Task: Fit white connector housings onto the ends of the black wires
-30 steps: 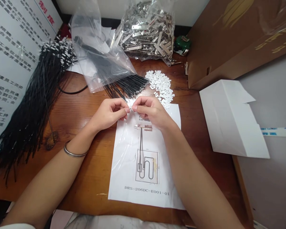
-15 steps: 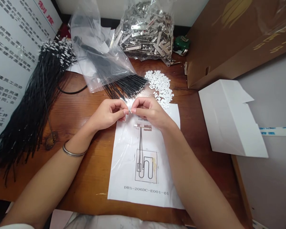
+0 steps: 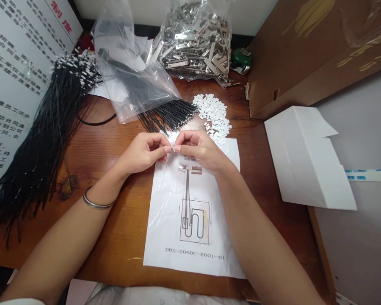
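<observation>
My left hand (image 3: 146, 150) and my right hand (image 3: 198, 148) meet fingertip to fingertip above the top of a printed sheet (image 3: 193, 237) in a clear sleeve, marked DRS-206DC-E001-01. Both hands are pinched shut on a tiny part held between them; it is too small to name. Just behind my fingers lies a fan of thin black wires (image 3: 169, 114) spilling from a clear plastic bag (image 3: 130, 80). A heap of small white plastic pieces (image 3: 212, 112) sits to the right of the wire ends. A metal bangle (image 3: 97, 203) circles my left wrist.
A big bundle of black wires with white tips (image 3: 47, 131) lies at the left by a printed notice board (image 3: 12, 72). A bag of metal strips (image 3: 197, 42) stands at the back. A brown carton (image 3: 305, 55) and a white folded box (image 3: 307, 156) fill the right side.
The fingertips of both hands have drawn slightly closer together; otherwise the hands stay in place.
</observation>
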A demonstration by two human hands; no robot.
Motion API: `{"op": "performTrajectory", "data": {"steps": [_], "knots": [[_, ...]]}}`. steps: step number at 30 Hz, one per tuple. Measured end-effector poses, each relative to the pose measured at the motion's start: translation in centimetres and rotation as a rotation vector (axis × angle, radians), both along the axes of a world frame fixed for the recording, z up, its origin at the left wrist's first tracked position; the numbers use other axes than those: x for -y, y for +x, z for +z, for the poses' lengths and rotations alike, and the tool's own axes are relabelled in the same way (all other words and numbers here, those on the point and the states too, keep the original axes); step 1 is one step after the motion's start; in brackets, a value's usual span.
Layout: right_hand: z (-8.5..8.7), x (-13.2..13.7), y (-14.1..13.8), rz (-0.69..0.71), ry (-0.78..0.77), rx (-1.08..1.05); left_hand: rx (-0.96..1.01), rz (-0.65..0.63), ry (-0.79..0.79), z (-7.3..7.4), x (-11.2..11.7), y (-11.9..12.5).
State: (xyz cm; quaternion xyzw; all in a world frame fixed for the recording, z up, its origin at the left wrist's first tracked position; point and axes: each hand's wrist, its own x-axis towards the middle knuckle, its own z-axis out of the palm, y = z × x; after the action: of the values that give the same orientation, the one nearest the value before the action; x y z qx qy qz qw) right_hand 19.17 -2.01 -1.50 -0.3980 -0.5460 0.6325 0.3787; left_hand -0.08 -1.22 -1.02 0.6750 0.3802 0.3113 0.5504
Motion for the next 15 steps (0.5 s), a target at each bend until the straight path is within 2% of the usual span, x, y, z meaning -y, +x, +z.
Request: {"op": "performTrajectory", "data": {"steps": [15], "knots": [[-0.16,0.03,-0.20,-0.023,0.025,0.032,0.004,0.012,0.014,-0.34,-0.09,-0.09]]}}
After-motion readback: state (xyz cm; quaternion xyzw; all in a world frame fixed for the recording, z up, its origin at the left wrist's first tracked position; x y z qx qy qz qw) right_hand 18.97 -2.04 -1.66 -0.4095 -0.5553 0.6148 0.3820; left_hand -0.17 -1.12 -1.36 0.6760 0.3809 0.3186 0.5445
